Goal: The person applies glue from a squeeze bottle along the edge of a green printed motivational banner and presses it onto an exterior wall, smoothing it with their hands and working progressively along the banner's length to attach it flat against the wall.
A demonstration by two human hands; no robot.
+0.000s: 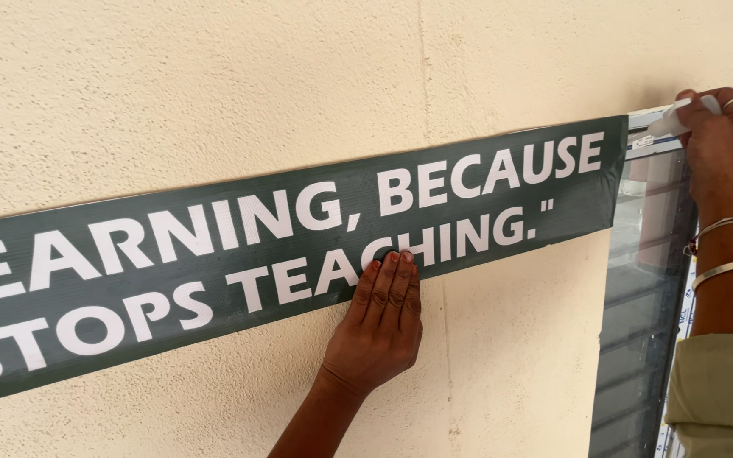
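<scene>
The banner [282, 246], a long dark green strip with white lettering, runs across the cream wall [171, 93] from the lower left edge of the frame up to the upper right, so its long axis tilts: the left part sits low and the right end rides high, stopping just beside the window frame [680, 220]. Its left end is cut off by the frame edge, so how far it reaches that way cannot be told. Moving right, at the centre of the frame, the left hand [377, 326] comes up from the bottom edge with its forearm slanting in from below; it is flat and open, fingers together and pointing up, grasping nothing, with the fingertips [392, 265] pressed on the banner's lower edge and the palm on bare wall beneath it. So the strip lies above this hand, stretching away to both sides of it, with far more of its length to the left than to the right. Further right, the banner's short end stands near the upper right corner, and the louvred window [638, 339] drops below it. At the far right, the right hand [719, 136], wearing a ring and two bangles [727, 246] on the wrist, is raised to the window's top edge and closed around a small white thing [670, 120]; what that is cannot be made out. This hand lies just right of the banner's upper right corner, not touching it, and is the nearer hand to that free end, while the left one is nearer the strip's middle.
</scene>
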